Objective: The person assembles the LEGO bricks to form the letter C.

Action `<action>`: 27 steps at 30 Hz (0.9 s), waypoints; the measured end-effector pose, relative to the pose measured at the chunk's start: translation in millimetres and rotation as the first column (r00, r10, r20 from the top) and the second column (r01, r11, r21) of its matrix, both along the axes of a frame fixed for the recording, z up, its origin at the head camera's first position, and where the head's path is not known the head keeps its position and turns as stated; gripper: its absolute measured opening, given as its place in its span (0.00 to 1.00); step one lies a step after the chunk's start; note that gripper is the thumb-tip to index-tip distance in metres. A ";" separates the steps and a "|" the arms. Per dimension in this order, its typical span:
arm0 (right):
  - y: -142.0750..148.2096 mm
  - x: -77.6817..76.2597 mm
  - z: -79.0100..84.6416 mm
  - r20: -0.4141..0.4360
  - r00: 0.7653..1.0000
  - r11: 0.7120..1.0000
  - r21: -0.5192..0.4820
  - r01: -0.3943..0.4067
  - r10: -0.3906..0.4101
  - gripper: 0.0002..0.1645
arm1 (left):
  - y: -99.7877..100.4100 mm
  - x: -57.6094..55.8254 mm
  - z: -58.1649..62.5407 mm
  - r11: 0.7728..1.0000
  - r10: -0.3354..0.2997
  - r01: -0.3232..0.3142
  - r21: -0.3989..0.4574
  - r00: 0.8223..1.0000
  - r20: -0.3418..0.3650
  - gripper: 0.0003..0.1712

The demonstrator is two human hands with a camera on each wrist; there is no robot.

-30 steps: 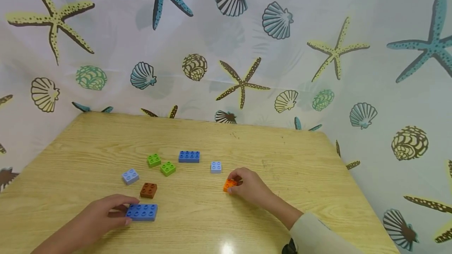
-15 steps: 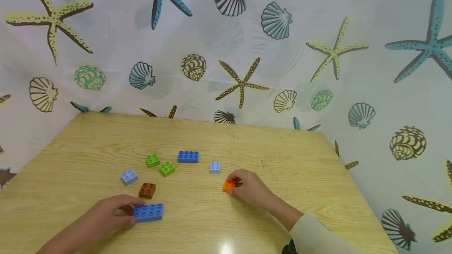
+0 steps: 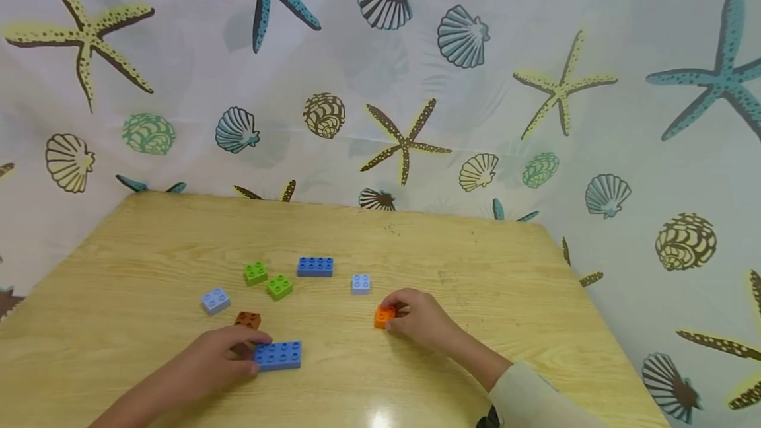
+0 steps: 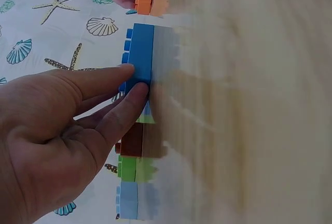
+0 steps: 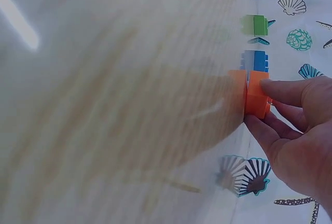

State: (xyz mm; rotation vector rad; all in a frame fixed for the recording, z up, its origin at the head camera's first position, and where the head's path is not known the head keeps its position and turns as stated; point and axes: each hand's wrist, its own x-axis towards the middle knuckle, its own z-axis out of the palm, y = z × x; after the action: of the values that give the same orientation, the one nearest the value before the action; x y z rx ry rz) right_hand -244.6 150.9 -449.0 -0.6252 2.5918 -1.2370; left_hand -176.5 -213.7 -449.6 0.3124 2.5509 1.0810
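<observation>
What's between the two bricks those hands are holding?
Between the blue brick and the orange brick there's only bare tabletop, seen in the head view.

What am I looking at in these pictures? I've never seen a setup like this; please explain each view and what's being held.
There is no machine here, just a person's bare left hand and right hand. The wide picture comes from a camera on the head, looking forward and down. The other two come from one camera on each wrist, so the table looks turned on its side.

On it lie studded bricks: two lime green bricks, two light blue bricks, a brown brick and a far blue brick. The left fingers hold the near blue brick; the right fingers hold the orange brick.
</observation>
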 end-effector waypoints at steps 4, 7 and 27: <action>0.0 1.5 0.3 0.013 1.000 1.000 -0.003 0.002 -0.002 0.14 | 10.6 -1.1 0.0 1.000 -0.019 0.019 0.010 1.000 -0.024 0.24; 0.7 1.8 -0.2 0.012 1.000 1.000 0.005 0.006 -0.006 0.14 | 18.4 -2.8 0.1 0.999 -0.029 0.030 0.023 0.999 -0.040 0.23; -4.6 12.5 2.7 0.088 0.996 0.998 -0.063 -0.008 0.013 0.15 | 53.2 -13.9 -1.0 0.995 -0.051 0.055 0.083 0.997 -0.060 0.24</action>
State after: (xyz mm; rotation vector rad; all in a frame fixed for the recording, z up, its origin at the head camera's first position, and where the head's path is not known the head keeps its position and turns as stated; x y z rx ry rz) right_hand -232.1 146.3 -446.3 -0.5812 2.4835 -1.3162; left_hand -190.4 -160.5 -450.5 0.4368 2.5362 1.1783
